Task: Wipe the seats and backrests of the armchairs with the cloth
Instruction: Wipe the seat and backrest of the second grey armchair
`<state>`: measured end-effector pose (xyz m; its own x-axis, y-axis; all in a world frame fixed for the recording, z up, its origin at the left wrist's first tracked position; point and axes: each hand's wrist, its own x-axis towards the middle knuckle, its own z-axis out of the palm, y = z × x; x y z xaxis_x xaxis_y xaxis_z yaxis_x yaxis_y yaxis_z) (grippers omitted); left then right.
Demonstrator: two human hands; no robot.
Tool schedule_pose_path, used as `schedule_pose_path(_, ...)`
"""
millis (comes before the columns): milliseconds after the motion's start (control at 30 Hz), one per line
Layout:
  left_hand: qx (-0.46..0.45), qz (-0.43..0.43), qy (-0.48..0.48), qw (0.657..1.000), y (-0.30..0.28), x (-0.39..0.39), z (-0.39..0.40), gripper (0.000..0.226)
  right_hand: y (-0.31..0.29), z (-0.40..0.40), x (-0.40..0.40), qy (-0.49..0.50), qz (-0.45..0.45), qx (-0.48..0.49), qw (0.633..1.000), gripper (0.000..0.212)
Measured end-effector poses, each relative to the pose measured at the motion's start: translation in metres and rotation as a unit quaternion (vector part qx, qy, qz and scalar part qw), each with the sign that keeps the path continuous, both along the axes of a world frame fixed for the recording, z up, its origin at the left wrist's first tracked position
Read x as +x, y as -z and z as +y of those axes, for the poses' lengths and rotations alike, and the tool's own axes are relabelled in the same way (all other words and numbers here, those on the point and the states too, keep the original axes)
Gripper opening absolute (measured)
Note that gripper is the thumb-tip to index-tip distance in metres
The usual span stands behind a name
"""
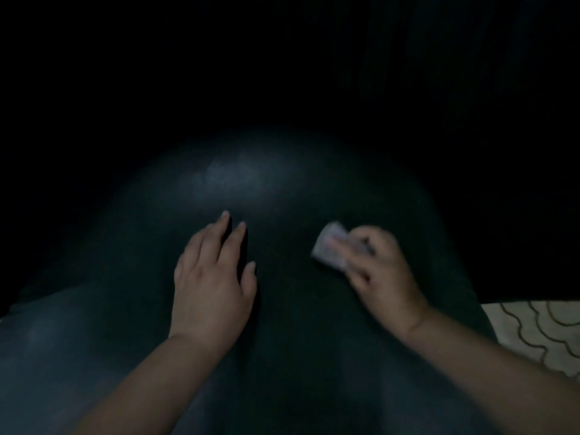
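nearest the camera, two bare forearms reach forward over a dark, smooth, rounded cushion of the armchair [282, 356] — whether this swell is seat or backrest cannot be told in such dim light.

the left hand [213, 284] lies flat on the upholstery, fingers straight and a little spread, thumb out to the side, holding nothing. it looks like a steadying hand, pressed palm-down.

to the right of those fingers, well apart across bare cushion, the right hand [383, 271] is curled round the cloth [329, 246]. the cloth is a small pale wad, bunched in the fingers, with its free end poking out past the fingertips toward the left hand. the hand and cloth are blurred, so exactly which fingers pinch it cannot be made out.

as a judgement: the cloth is light, soft and limp — it will fold and slip under the fingers unless kept wadded, so it is best gripped as it is, gathered in the palm with a flat pad left under the fingertips for rubbing. the upholstery looks slick and slightly springy, so the cloth should glide easily.

beyond both sets of fingertips a faint sheen sits on the crown of the cushion; past that everything is black. low at the right edge, behind the right wrist, a pale patterned surface [546, 328] shows.
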<state>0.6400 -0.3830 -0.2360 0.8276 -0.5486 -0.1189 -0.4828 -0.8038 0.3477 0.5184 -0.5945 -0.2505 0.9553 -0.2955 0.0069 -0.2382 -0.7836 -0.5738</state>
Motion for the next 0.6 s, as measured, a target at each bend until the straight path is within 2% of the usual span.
schedule_pose_path(67, 0.004, -0.005, 0.009, 1.000, 0.001, -0.004, 0.004, 0.053, 0.006, -0.032, 0.026, 0.107, -0.021, -0.025, 0.994, 0.036)
schedule_pose_path(133, 0.006, -0.010, 0.009, 1.000, 0.002, -0.007, 0.005, 0.053, 0.005, -0.042, 0.053, 0.237, -0.040, -0.001, 0.971, 0.035)
schedule_pose_path(167, 0.006, -0.012, 0.005, 1.000, 0.002, -0.009, 0.005, 0.052, 0.004, -0.034, 0.059, 0.265, -0.055, 0.008, 0.963, 0.037)
schedule_pose_path(233, 0.005, -0.013, 0.000, 1.000, 0.002, -0.013, 0.002, 0.053, 0.005, -0.003, 0.047, 0.234, -0.077, 0.010, 0.969, 0.039)
schedule_pose_path(333, 0.000, -0.024, 0.016, 1.000, 0.004, -0.023, 0.000, 0.054, 0.005, 0.048, -0.006, 0.086, -0.053, 0.006, 0.995, 0.055)
schedule_pose_path(400, 0.000, -0.040, 0.036, 0.999, 0.005, -0.033, 0.003, 0.054, 0.003, 0.044, -0.034, 0.052, -0.044, 0.002, 0.998, 0.063)
schedule_pose_path(467, 0.002, -0.057, 0.054, 0.997, 0.007, -0.042, 0.008, 0.053, 0.005, 0.019, -0.048, 0.138, -0.059, -0.008, 0.989, 0.058)
schedule_pose_path(533, 0.002, -0.064, 0.058, 0.996, 0.008, -0.049, 0.015, 0.057, 0.005, 0.001, -0.056, 0.262, -0.062, -0.018, 0.963, 0.050)
schedule_pose_path(600, -0.001, -0.069, 0.056, 0.996, 0.009, -0.054, 0.021, 0.057, 0.010, 0.007, -0.062, 0.338, -0.063, -0.006, 0.939, 0.046)
